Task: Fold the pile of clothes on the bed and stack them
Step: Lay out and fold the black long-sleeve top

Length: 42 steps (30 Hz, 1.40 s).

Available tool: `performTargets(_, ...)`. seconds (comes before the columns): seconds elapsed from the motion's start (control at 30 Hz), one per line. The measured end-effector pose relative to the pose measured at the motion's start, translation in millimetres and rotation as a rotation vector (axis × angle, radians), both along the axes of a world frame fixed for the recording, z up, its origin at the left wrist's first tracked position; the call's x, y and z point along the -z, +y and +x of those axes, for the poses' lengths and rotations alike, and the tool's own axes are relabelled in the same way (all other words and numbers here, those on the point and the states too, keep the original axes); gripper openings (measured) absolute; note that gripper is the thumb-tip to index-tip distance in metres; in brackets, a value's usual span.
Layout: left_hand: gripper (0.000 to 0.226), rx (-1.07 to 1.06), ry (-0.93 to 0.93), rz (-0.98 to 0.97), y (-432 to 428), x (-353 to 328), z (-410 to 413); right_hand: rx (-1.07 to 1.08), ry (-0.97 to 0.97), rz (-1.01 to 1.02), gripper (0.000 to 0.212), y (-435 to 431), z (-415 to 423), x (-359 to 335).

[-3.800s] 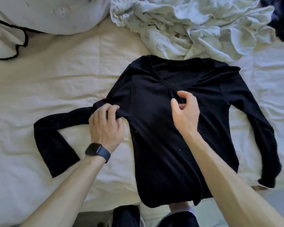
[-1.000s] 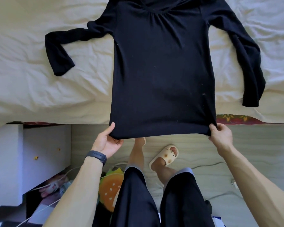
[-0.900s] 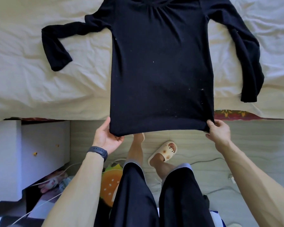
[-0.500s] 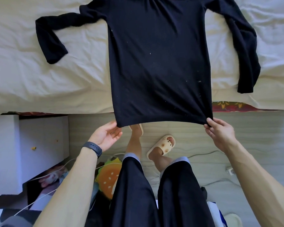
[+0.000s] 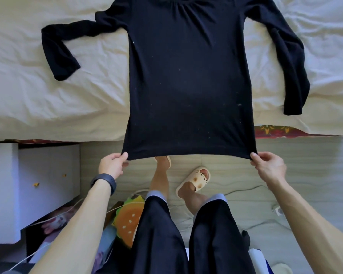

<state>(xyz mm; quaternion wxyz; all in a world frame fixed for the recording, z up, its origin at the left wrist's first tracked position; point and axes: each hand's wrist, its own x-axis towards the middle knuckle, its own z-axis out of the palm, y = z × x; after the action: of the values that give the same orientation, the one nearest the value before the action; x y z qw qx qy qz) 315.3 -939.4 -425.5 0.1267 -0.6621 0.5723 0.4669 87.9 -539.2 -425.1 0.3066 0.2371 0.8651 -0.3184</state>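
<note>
Looks forward and steeply down from the head, wide-angle. Sits near enough that both forearms point(image 5: 77, 224) rise large from the bottom corners of the frame. Takes in the bed point(image 5: 48, 107) across the upper half and the floor point(image 5: 305, 165) across the lower half. Only one view.

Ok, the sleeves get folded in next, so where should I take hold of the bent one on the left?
Probably at the cuff, pinched from above by the left hand, coming from the near bed edge: the sleeve doubles back at the elbow, so its cuff lies flat, free and nearest you.
</note>
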Motion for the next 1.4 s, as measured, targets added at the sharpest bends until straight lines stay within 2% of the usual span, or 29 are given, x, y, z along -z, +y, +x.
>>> performTargets(0.07,0.01,0.027,-0.038,-0.083,7.3,6.8,-6.2,-0.021,-0.02,0.018,0.018,-10.4,-2.1,8.5)
performTargets(0.17,0.009,0.267,-0.176,-0.229,15.6,17.6,-15.2,-0.05,-0.069,0.069,0.02,-21.8,-8.1,22.0)
performTargets(0.3,0.014,0.414,-0.239,-0.198,19.6,30.2,-47.3,-0.118,-0.096,0.134,0.029,-35.2,-21.7,34.1)
performTargets(0.4,0.041,0.434,-0.27,-0.141,23.2,26.3,-78.0,-0.174,0.002,0.191,0.033,-49.6,-28.2,25.0)
performTargets(0.47,0.055,0.468,-0.222,-0.339,31.6,15.4,-98.3,-0.245,0.159,0.233,0.038,-64.0,-31.5,15.6)
performTargets(0.57,0.066,0.673,-0.024,-0.622,40.6,2.6,-142.7,-0.403,0.429,0.179,0.039,-108.6,-45.8,2.6)
performTargets(0.67,0.072,0.946,0.091,-0.691,33.1,11.1,-207.1,-0.665,0.636,0.107,0.046,-170.8,-73.6,3.3)
performTargets(0.77,0.07,1.161,0.078,-0.718,11.1,38.3,-253.7,-0.991,0.663,0.125,0.057,-220.9,-110.6,24.9)
performTargets(0.87,0.065,1.173,-0.031,-0.64,-25.3,60.6,-249.5,-1.144,0.54,0.278,0.064,-220.7,-153.6,51.5)
performTargets(1.0,0.064,1.273,-0.167,-0.601,-58.5,50.3,-227.2,-0.927,0.263,0.473,0.07,-177.7,-195.9,54.3)
performTargets(1.07,0.065,1.235,-0.17,-0.611,-56.2,36.8,-241.6,-0.802,0.233,0.467,0.069,-165.9,-208.3,39.4)
performTargets(1.13,0.062,1.179,-0.109,-0.627,-44.8,26.6,-268.7,-0.601,0.322,0.454,0.07,-156.2,-216.9,21.0)
performTargets(1.2,0.065,1.227,-0.006,-0.635,-30.7,23.1,-306.8,-0.343,0.381,0.482,0.073,-143.3,-229.1,6.7)
performTargets(1.27,0.067,1.389,0.061,-0.611,-13.0,24.0,-352.1,-0.21,0.263,0.524,0.073,-125.0,-246.2,-2.5)
performTargets(1.33,0.068,1.519,0.095,-0.581,9.1,27.2,-395.5,-0.211,0.099,0.516,0.058,-103.3,-267.7,-8.3)
performTargets(1.4,0.068,1.565,0.1,-0.552,32.5,28.9,-435.0,-0.289,0.101,0.459,0.033,-85.1,-292.9,-19.7)
